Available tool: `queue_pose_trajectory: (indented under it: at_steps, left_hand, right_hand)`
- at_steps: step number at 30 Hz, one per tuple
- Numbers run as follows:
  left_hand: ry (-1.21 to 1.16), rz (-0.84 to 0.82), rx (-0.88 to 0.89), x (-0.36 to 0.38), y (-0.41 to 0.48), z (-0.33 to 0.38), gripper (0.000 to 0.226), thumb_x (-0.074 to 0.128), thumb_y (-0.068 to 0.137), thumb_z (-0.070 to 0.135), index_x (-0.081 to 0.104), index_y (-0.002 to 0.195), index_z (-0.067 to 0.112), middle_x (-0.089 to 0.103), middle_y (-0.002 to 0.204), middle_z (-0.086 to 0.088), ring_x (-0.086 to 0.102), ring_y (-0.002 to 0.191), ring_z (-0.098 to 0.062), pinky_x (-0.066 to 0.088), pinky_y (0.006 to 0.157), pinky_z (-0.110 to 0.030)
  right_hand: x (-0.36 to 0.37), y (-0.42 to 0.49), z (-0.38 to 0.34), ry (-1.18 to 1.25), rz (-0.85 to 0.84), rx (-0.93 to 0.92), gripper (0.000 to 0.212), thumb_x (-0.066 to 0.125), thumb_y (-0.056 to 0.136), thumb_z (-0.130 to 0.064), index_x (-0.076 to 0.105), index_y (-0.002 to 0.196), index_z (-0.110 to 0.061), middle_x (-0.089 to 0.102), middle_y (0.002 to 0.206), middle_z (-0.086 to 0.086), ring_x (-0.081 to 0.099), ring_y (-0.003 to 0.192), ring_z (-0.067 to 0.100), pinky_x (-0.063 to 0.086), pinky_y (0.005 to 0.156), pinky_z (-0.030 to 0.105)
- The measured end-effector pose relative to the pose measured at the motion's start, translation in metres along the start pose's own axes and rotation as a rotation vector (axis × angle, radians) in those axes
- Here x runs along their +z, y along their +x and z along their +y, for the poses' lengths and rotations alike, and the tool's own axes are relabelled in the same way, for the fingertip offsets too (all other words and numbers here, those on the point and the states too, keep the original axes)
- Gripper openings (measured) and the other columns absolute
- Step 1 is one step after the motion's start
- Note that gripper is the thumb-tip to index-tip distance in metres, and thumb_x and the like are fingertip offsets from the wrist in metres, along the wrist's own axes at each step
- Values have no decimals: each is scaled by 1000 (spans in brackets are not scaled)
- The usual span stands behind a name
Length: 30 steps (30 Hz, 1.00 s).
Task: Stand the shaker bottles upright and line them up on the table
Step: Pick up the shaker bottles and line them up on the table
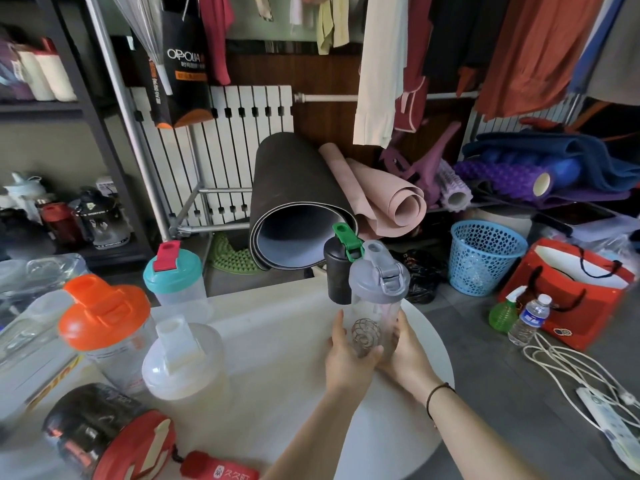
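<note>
A clear shaker bottle with a grey lid (378,292) and a wire ball inside stands upright near the table's right side. My left hand (348,355) and my right hand (405,355) wrap its lower body from both sides. Just behind it stands a black shaker with a green flip cap (337,271). On the left stand a teal-lidded shaker (175,282), an orange-lidded shaker (105,323) and a milky white shaker (185,365). A black shaker with a red lid (104,441) lies tilted at the near left.
The white table (277,334) has a rounded right edge. A small red pouch (218,467) lies at its near edge. Rolled mats (294,202), a blue basket (485,258), a red bag (581,289), a water bottle (530,318) and cables crowd the floor beyond.
</note>
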<state>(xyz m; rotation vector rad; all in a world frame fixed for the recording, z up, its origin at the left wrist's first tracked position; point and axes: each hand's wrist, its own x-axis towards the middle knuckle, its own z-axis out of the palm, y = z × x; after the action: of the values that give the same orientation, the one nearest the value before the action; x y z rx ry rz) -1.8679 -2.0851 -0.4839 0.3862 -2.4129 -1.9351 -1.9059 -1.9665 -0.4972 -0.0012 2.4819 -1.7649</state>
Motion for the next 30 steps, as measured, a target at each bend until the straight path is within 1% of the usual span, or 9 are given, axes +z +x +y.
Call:
queue_pose_trajectory:
  at_steps: [2, 6, 9, 12, 15, 20, 23, 27, 30]
  left_hand:
    - [49, 24, 44, -9, -4, 13, 91, 64, 80, 6, 14, 151, 31, 36, 145, -4, 44, 130, -22, 44, 98, -28]
    - [5, 274, 157, -40, 1, 66, 89, 49, 76, -11, 14, 152, 20, 32, 146, -8, 38, 133, -24, 34, 106, -27]
    - [22, 390, 225, -74, 5, 110, 79, 54, 80, -5, 22, 150, 14, 32, 145, -10, 38, 131, -24, 24, 90, -11]
    - [149, 424, 243, -113, 17, 143, 76, 57, 81, 1, 25, 149, 14, 29, 147, -12, 38, 131, -29, 31, 101, -23]
    - [493, 375, 138, -154, 37, 164, 73, 62, 79, 12, 30, 146, 14, 30, 144, -17, 40, 129, -39, 37, 106, -41]
    - [1178, 152, -80, -222, 54, 165, 80, 71, 73, 38, 35, 144, 24, 35, 145, -21, 38, 131, -39, 38, 107, -47]
    - [1298, 100, -258, -256, 72, 145, 110, 76, 50, 55, 25, 146, 42, 31, 148, -17, 37, 132, -43, 37, 106, -56]
    - [1330, -57, -281, -278, 67, 130, 104, 77, 75, 39, 10, 154, 27, 15, 160, -8, 26, 143, -34, 29, 114, -43]
    - [1334, -10, -258, -280, 73, 119, 100, 75, 77, 41, 11, 153, 27, 19, 159, -9, 25, 142, -35, 30, 112, -41]
  right_hand:
    - [0, -5, -1, -33, -2, 32, 64, 76, 80, -19, 35, 130, -14, 53, 127, -6, 60, 108, 8, 49, 88, 17]
    - [0, -20, 1, -51, 34, 57, 124, 86, 60, -33, 4, 152, -20, 34, 149, -5, 33, 139, 12, 31, 112, 34]
    - [6, -31, 3, 26, 125, 102, 116, 84, 70, -15, 4, 153, -16, 33, 148, 0, 31, 138, 12, 27, 109, 30]
    - [15, -40, -1, -27, 204, 91, 115, 86, 67, -15, 9, 152, -12, 32, 150, 11, 34, 137, 24, 32, 110, 38]
    - [27, -43, -4, -131, 229, 106, 118, 88, 65, -19, 9, 151, -5, 25, 152, 16, 24, 142, 29, 25, 116, 42]
    - [37, -47, -8, -330, 247, 112, 120, 86, 66, -32, 6, 150, 1, 20, 156, 16, 6, 146, 34, 13, 118, 40]
    - [41, -49, -10, -517, 204, 165, 121, 79, 69, -48, 3, 149, 2, 14, 157, 14, 0, 146, 38, 8, 119, 39]
    - [45, -49, -16, -746, 32, 329, 123, 62, 71, -70, -7, 151, -6, -11, 162, 8, -14, 148, 32, -3, 118, 50]
    - [45, -47, -17, -765, -29, 369, 127, 60, 69, -74, -10, 151, -9, -19, 160, 7, -19, 147, 30, -6, 115, 57]
